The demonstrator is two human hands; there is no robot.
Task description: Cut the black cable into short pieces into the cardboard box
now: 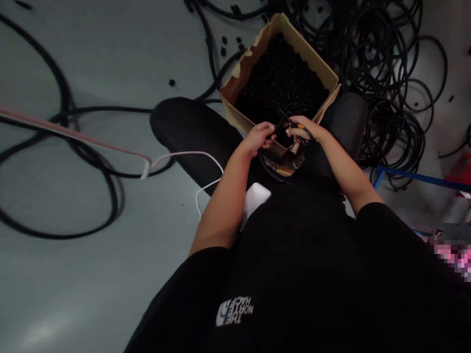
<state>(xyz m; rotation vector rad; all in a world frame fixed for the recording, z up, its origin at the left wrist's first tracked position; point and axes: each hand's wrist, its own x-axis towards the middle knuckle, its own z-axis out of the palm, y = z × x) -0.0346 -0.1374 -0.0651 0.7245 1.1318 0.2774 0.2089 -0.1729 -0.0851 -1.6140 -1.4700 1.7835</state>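
My left hand (pixel 260 137) is closed round a black tube (pixel 270 171) near its end, over the near edge of a cardboard box. Part of the tube hangs below that hand toward my lap. My right hand (pixel 303 130) grips a cutter (pixel 300 126) with black and orange handles, its dark blades pointing toward the box and close to the tube. Whether the blades touch the tube is too dark to tell. The cardboard box (pixel 235 110) sits between my knees, filled with many short black pieces (pixel 283 78).
Tangled coils of black tube (pixel 382 63) lie on the floor at the upper right. Wide loops (pixel 110 196) spread at the left. Small black pieces (pixel 223 51) are scattered beside the box. A white device (pixel 257 195) with a pale cable (pixel 198 153) rests at my lap. A blue frame (pixel 423 177) stands right.
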